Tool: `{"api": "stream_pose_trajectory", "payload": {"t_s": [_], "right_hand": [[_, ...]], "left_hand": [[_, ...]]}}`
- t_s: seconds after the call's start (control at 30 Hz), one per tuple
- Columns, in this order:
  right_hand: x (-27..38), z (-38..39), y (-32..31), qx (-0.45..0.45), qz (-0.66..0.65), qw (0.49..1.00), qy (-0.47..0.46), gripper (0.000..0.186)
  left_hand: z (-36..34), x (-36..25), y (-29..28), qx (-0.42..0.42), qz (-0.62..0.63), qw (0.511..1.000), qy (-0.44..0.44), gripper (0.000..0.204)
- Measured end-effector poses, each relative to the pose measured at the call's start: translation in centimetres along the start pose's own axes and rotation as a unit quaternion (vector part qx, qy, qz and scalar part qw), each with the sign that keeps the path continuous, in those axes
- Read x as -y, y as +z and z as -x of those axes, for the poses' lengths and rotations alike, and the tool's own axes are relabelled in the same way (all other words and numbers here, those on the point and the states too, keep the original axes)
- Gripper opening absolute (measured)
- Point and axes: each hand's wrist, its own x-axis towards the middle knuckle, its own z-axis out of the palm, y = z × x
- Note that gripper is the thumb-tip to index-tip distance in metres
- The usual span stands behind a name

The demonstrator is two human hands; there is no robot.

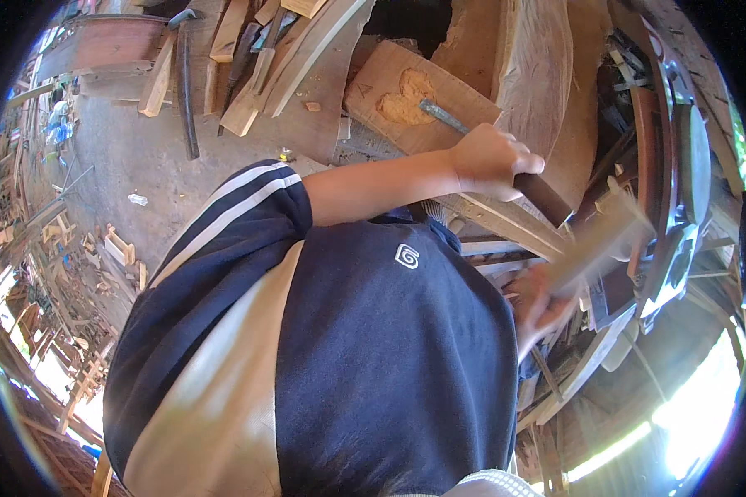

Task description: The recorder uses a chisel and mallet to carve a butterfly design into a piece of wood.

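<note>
My left hand (496, 161) is closed around a chisel (446, 117). Its metal blade slants onto a wooden board (466, 93), and the handle's end sticks out past my fist toward the lower right. A pale heart-shaped recess (406, 98) is cut into the board, and the blade tip rests at its right edge. Lower right, my right hand (544, 300) is wrapped around a wooden mallet (598, 246). Motion blurs the mallet, which is close to the chisel's handle end; whether they touch I cannot tell.
A hammer with a dark handle (187, 91) lies at the upper left, beside several wooden strips (244, 112). A wide plank (540, 62) extends behind the board. At the right stands a machine-like frame (675, 232). Wood scraps (118, 246) litter the floor at left.
</note>
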Motion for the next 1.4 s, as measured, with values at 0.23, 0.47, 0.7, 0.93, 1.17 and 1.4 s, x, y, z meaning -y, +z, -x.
{"api": "stream_pose_trajectory", "payload": {"t_s": [0.23,0.47,0.7,0.93,1.17,1.4], "right_hand": [[-3.1,0.2,-0.7,0.064,0.034,0.997,0.006,0.022],[-1.1,0.9,-1.6,0.008,-0.193,0.979,0.067,0.046],[-0.8,0.7,-0.3,-0.043,-0.172,0.977,0.122,0.03],[-0.1,1.9,1.3,0.061,-0.035,0.972,0.225,0.042],[1.4,0.1,0.2,-0.225,-0.063,0.972,0.004,0.034],[-1.6,3.1,0.7,0.1,-0.134,0.964,0.206,0.044]], "left_hand": [[-0.2,0.3,-0.4,-0.013,0.022,1.0,-0.017,0.023],[0.1,0.5,-0.5,-0.043,0.043,0.998,-0.029,0.017],[0.2,0.6,-0.3,-0.014,0.023,1.0,-0.009,0.016],[0.8,1.7,0.4,0.017,-0.014,1.0,-0.017,0.017],[0.9,2.0,0.8,0.017,-0.018,0.999,-0.039,0.016],[1.1,2.3,-0.1,0.034,-0.011,0.999,-0.021,0.016]]}}
